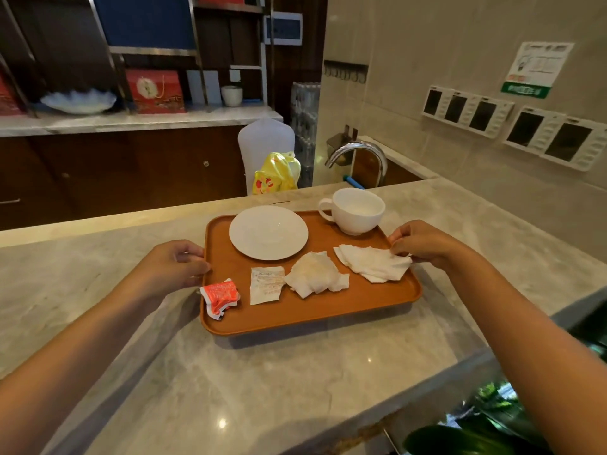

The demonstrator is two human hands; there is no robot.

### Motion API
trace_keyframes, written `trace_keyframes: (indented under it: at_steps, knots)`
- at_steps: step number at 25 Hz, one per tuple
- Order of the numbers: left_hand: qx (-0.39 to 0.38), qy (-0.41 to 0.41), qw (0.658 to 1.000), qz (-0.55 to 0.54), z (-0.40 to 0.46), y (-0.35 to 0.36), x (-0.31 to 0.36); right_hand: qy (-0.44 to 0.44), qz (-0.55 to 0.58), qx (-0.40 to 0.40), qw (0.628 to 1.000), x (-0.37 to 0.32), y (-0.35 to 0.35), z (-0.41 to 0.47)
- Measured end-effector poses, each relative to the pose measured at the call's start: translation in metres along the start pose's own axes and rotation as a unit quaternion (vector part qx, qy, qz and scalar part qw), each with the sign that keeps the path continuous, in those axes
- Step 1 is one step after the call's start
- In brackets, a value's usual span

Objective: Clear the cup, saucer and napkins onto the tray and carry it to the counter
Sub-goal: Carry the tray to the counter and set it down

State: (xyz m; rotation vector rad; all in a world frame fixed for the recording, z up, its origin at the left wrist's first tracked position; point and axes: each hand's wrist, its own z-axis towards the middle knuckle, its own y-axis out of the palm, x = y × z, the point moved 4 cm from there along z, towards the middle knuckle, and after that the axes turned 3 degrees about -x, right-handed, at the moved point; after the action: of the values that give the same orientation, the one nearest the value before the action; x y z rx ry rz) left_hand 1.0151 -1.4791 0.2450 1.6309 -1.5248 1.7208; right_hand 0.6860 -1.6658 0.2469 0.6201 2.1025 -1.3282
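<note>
While the tray (295, 310) is kept level over the marble counter (230, 389), its two short edges are gripped, one by each of the hands, so that the load is balanced between them. Its near edge seems slightly raised above the counter, a shadow being cast beneath; whether the far edge rests on the stone cannot be told. Beside the left hand (170, 264), whose fingers are curled round the left rim, a crumpled red wrapper (219, 297) is lodged against the near left corner. Between the hands, nearer the body, a small printed paper slip (266, 284) and a crumpled napkin (315, 274) are laid flat. Under the right hand (423, 242), a second napkin (371, 262) is pinned against the right rim by the fingertips, probably so that it is not lost while carried. Farther out, the saucer (268, 232) is set nearer the left hand, and the cup (354, 210), upright and apparently empty, stands at the far corner beyond the right hand. Everything asked for is seen aboard, so only the setting down and letting go are judged to remain.
</note>
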Motion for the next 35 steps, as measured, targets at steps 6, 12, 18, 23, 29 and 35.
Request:
trace_keyframes:
  at_steps: [6, 12, 18, 23, 29, 35]
  knots:
    - [0.006, -0.012, 1.000, 0.014, 0.023, 0.014, -0.002, 0.002, -0.027, -0.010, 1.000, 0.003, 0.003, 0.040]
    - [0.000, 0.005, 0.999, 0.052, 0.033, 0.021, -0.010, -0.005, -0.047, -0.017, 0.999, 0.008, 0.005, 0.057]
    - [-0.005, -0.009, 0.995, 0.102, 0.038, 0.028, -0.019, -0.003, -0.057, -0.021, 0.998, 0.010, 0.005, 0.060]
    - [-0.027, -0.012, 0.991, 0.131, 0.043, 0.027, -0.020, -0.006, -0.053, -0.015, 0.998, 0.009, 0.004, 0.062]
    - [-0.040, -0.022, 0.993, 0.105, 0.050, 0.028, -0.023, -0.018, -0.031, 0.019, 0.999, 0.010, -0.001, 0.067]
    - [-0.060, -0.023, 0.992, 0.113, 0.050, 0.033, -0.020, -0.007, -0.023, 0.047, 0.999, 0.008, 0.000, 0.070]
